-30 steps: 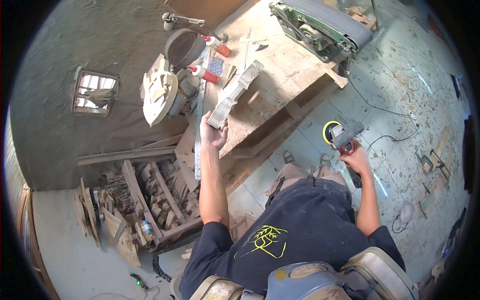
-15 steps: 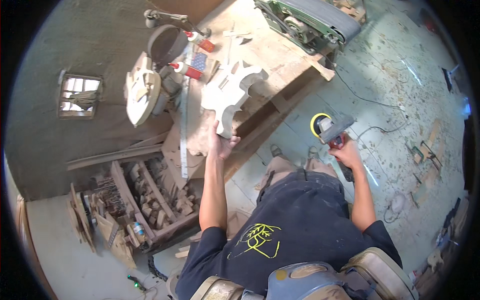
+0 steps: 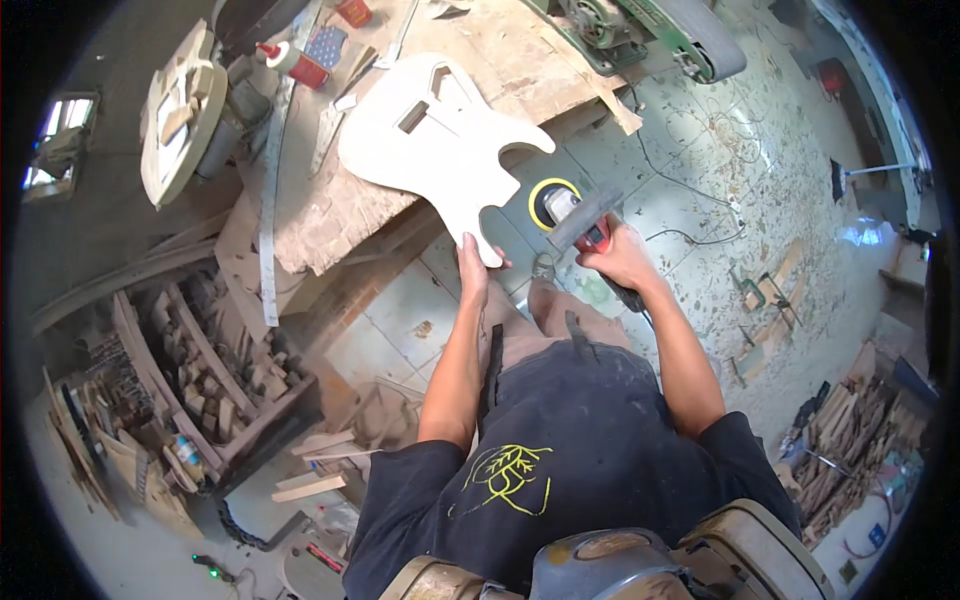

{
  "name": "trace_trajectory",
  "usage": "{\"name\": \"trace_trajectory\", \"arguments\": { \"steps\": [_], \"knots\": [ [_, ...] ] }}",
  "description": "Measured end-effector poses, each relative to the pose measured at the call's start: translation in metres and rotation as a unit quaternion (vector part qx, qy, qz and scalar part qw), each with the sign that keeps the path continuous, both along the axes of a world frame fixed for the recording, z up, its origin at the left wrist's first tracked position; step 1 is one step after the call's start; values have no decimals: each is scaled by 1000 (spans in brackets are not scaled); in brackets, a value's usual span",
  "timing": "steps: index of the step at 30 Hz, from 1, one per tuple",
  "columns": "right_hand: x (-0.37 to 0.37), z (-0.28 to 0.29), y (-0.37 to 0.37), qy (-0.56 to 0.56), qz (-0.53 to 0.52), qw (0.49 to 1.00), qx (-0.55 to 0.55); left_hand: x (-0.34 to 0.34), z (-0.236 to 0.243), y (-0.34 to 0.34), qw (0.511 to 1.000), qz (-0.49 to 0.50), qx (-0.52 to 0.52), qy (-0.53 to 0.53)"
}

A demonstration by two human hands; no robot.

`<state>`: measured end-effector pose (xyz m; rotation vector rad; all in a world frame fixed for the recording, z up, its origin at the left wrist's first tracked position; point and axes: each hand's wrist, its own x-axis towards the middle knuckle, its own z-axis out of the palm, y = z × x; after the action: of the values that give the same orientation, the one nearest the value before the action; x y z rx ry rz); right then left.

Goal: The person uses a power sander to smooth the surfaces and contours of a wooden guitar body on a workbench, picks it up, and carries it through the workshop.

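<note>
A pale guitar-shaped wooden body point(image 3: 410, 155) lies face upward over the near edge of the workbench, with cutouts near its far end and a curved horn pointing toward me. My left hand point(image 3: 474, 268) grips that horn with its fingers around it. My right hand point(image 3: 618, 258) is closed on the handle of a power sander point(image 3: 582, 222), which has a round yellow-rimmed pad, a grey block across its head and a red and black housing. The sander is just to the right of the guitar body, apparently not touching it.
The workbench point(image 3: 342, 225) carries a glue bottle point(image 3: 300, 66), a metal straightedge point(image 3: 269, 245) and a green belt sander point(image 3: 660, 35). At left are a scroll-saw-like table with wooden pieces point(image 3: 180, 120) and an offcut bin point(image 3: 200, 400). Cords, clamps point(image 3: 752, 295) and scrap wood point(image 3: 850, 460) lie rightward.
The pale body has turned from edge-on to flat face up. My right hand has brought the sander leftward, nearer the body, and the whole view has shifted.
</note>
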<state>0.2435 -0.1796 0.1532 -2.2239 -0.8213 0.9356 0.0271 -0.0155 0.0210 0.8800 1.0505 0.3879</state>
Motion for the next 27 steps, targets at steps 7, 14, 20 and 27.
{"name": "trace_trajectory", "arguments": {
  "steps": [7,14,20,27],
  "knots": [
    [14,-8,42,-18,47,998,-25,1,-1,-3,999,51,-3,-14],
    [10,-4,55,-15,82,996,-45,-3,-8,-1,999,21,11,-36],
    [10,2,64,-31,128,988,-84,-11,-11,1,999,16,15,-32],
    [10,0,68,-31,147,986,-75,-7,-11,0,998,29,22,-47]
  ]
}}
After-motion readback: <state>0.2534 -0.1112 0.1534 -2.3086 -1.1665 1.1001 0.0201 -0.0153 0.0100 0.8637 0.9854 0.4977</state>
